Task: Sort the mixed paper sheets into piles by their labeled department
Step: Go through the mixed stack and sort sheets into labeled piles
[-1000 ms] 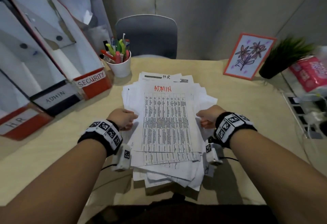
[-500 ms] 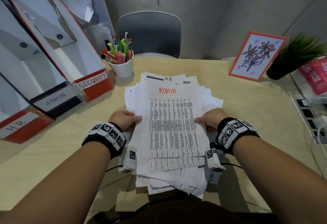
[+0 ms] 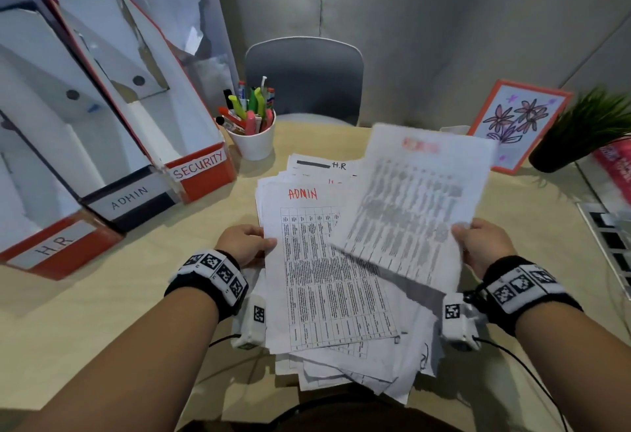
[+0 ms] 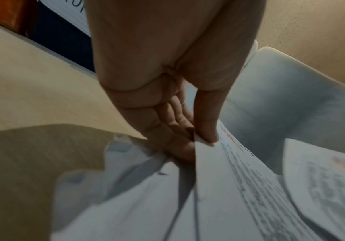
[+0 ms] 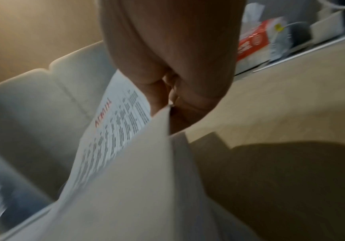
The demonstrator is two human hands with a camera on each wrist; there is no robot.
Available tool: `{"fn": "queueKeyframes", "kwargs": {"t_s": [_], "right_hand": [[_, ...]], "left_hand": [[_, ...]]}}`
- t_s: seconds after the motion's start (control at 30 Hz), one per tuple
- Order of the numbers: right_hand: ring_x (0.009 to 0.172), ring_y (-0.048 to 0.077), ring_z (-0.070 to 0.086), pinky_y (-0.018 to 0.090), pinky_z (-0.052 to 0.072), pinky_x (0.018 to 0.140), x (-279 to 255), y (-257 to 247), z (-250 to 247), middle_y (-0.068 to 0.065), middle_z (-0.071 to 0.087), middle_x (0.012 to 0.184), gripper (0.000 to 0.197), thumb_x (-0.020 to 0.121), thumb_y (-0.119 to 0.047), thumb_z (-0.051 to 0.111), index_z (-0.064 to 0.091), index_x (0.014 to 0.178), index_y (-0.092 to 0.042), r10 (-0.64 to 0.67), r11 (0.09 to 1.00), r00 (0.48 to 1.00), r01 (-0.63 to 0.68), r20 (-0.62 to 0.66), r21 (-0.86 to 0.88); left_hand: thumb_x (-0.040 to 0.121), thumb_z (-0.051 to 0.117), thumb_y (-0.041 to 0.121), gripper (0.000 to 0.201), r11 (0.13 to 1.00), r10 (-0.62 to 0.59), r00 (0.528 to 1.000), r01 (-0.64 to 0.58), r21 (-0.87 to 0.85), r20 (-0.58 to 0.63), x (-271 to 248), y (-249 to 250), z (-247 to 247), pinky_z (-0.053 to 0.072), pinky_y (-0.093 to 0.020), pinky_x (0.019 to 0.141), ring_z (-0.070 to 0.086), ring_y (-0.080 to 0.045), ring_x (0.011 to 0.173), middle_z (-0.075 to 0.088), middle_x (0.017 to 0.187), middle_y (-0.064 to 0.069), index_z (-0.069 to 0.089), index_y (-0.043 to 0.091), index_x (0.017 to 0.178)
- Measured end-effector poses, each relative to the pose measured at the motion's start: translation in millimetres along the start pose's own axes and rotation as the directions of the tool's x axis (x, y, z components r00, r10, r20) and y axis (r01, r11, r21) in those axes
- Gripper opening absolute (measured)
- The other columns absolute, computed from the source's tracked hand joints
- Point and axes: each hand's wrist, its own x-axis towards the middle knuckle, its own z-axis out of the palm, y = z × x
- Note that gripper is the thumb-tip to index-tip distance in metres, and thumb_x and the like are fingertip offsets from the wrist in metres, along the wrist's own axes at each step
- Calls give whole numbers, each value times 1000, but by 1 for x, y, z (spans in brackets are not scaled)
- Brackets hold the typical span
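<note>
Pinching one sheet (image 3: 413, 202) off the stack (image 3: 327, 281) with my right hand (image 3: 485, 243) (header blurred), to free it for sorting. My left hand (image 3: 244, 243) clamps thumb over the stack's edge, steadying it

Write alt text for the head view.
The right hand lifts a blurred, red-headed sheet off a messy paper stack topped by an ADMIN page, which the left hand grips. File boxes labeled H.R, ADMIN and SECURITY stand left.

The beige tabletop (image 3: 102, 312) carries three labelled file boxes (image 3: 191, 144), a pen cup (image 3: 254, 139), a paper stack (image 3: 327, 295), a framed flower drawing (image 3: 519, 124) and a potted plant (image 3: 587, 131).
</note>
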Motion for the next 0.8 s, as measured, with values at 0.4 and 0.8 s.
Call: {"fn": "queueKeyframes", "kwargs": {"t_s": [0.4, 0.8], "right_hand": [[53, 22, 52, 31, 42, 58, -7, 7, -12, 9, 57, 60, 15, 87, 3, 52, 59, 75, -4, 96, 990, 994, -101, 59, 98], [46, 7, 42, 17, 35, 46, -36, 6, 41, 5, 47, 59, 18, 86, 9, 53, 58, 72, -1, -8, 987, 916, 71, 400, -143]], "left_hand": [[93, 58, 7, 8, 999, -38, 996, 36, 25, 79, 16, -3, 1, 47, -21, 41, 58, -11, 41, 62, 54, -1, 58, 6, 85], [75, 75, 49, 37, 997, -36, 977, 20, 77, 209, 10, -1, 0, 50, -28, 73, 63, -16, 79, 68, 82, 4, 68, 18, 95]]}}
